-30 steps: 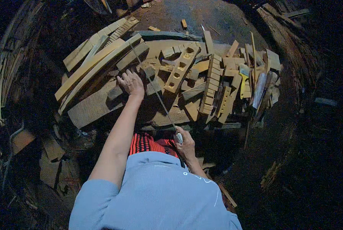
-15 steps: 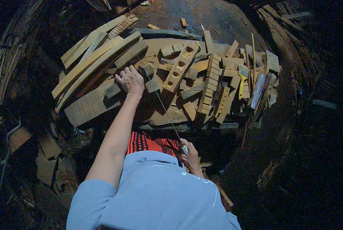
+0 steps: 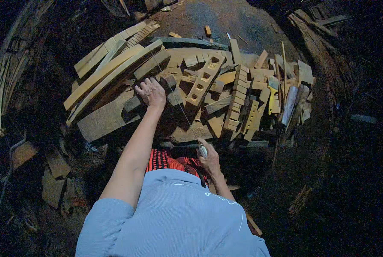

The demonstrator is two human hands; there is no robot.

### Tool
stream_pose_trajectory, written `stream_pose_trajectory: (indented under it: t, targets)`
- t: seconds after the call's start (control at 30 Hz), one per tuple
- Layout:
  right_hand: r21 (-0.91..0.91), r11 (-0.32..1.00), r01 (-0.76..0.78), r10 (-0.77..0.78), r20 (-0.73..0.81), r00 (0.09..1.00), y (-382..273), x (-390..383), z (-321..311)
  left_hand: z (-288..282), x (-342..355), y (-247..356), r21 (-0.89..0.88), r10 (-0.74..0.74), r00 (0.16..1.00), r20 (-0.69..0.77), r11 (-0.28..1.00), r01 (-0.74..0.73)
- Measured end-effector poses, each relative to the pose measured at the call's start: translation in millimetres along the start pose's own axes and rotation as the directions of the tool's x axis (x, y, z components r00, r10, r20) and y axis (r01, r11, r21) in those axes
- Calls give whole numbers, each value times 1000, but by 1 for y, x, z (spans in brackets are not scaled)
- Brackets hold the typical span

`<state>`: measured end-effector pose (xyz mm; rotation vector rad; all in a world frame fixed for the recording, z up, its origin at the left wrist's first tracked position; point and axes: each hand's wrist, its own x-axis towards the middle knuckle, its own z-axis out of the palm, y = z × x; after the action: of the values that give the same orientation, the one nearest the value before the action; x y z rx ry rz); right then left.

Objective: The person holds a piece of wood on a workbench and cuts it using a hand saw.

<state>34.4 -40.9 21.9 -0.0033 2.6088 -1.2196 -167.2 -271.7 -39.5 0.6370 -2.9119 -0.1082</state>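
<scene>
In my right hand (image 3: 211, 162), closed round its pale handle, is a handsaw (image 3: 185, 115). Its thin blade shows edge-on and slants away to the far left, passing just right of my left hand (image 3: 152, 93). That hand is closed over a wooden block (image 3: 133, 103), with its fingertips partly hidden. A small dark block (image 3: 173, 98) lies on the other side of the blade. Beyond my knuckles is a thick wooden piece (image 3: 152, 64). A wide, rough board (image 3: 103, 121) extends to the left of the block.
Long curved wooden strips (image 3: 110, 77) lie at the left. Toward the right are a beam with square holes (image 3: 205, 79), a notched strip (image 3: 237, 98), a yellow-handled brush (image 3: 271, 96) and a pale cylinder (image 3: 289, 105). Offcuts and sawdust lie among them.
My right hand has pushed the saw forward, away from my body. My left hand stays on the wooden block. The whole view has shifted slightly.
</scene>
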Motion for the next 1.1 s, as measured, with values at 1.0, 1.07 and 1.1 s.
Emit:
stream_pose_trajectory:
  t: [1.0, 1.07, 1.1]
  targets:
    - [40, 996, -85, 81, 81, 993, 9, -18, -1, 6, -1, -2, 79, 54, 997, -46, 996, -50]
    - [81, 991, -107, 100, 90, 991, 10, -37, -8, 2, -1, 0, 72, 48, 998, -27, 996, -46]
    - [109, 988, -108, 99, 85, 991, 10, -44, -10, 0, -1, 1, 59, 45, 999, -22, 997, -43]
